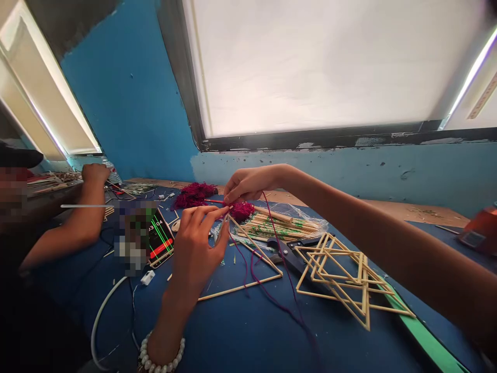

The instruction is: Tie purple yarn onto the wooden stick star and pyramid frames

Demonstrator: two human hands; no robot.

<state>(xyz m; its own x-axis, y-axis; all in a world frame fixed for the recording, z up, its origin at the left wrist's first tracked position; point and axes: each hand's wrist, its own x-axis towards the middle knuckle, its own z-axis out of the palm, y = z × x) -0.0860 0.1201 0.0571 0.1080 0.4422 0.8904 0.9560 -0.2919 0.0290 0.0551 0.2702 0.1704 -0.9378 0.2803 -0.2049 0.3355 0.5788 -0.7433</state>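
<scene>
My left hand (pixel 200 233), with a pearl bracelet (pixel 161 357) at its wrist, pinches the upper corner of a thin bamboo stick frame (pixel 240 284). The frame's lower sticks lie along the blue table. Just above, my right hand (pixel 248 185) is closed in a pinch on magenta yarn (pixel 276 239), its fingertips close to the left ones. A long strand hangs from the right hand to the table, and another loops below the joint. The exact wrap at the corner is hidden by fingers. Behind the hands lie magenta yarn bundles (pixel 194 195).
Finished-looking stick frames (pixel 345 274) are piled at right beside black-handled cutters (pixel 287 254) and a green strip (pixel 423 331). Bamboo sticks (pixel 275 225) lie on plastic behind. At left are a phone (pixel 161 238), a white cable (pixel 99 316) and another person's arm (pixel 73 233).
</scene>
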